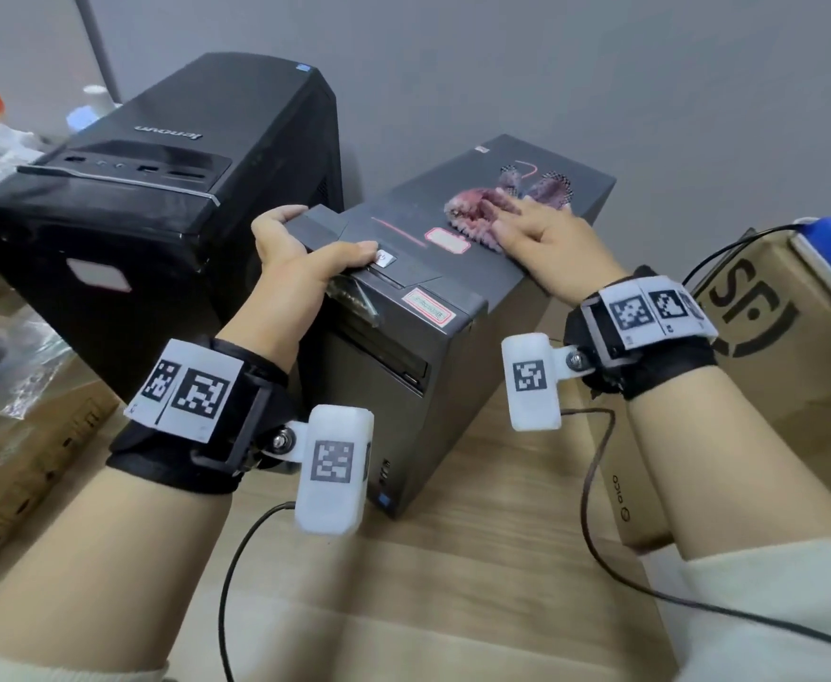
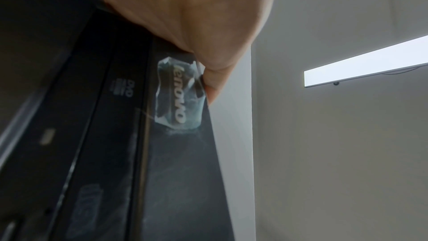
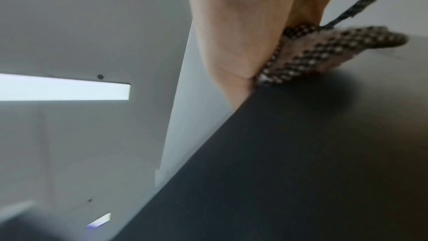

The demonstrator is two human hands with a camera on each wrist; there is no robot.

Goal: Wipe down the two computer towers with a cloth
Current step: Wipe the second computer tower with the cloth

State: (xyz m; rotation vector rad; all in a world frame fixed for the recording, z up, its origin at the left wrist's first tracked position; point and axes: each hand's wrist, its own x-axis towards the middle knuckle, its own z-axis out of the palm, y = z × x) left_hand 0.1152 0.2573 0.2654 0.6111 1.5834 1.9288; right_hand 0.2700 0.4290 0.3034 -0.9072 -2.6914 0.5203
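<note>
Two dark computer towers stand on the wooden floor: a large glossy black tower (image 1: 147, 189) on the left and a smaller grey tower (image 1: 403, 307) in the middle. My left hand (image 1: 300, 248) grips the smaller tower's top front corner (image 2: 176, 144), fingers over the far edge and thumb on top near the power button. My right hand (image 1: 536, 228) lies flat with straight fingers on a pink fluffy cloth (image 1: 477, 214) with a checkered backing (image 3: 324, 52), pressing it onto the smaller tower's top panel (image 3: 301, 153).
Cardboard boxes (image 1: 773, 347) stand close to the right of the smaller tower, and another box (image 1: 24, 435) lies to the left. A grey wall (image 1: 551, 66) is right behind both towers. Wrist camera cables (image 1: 595, 484) trail across the wooden floor (image 1: 453, 558).
</note>
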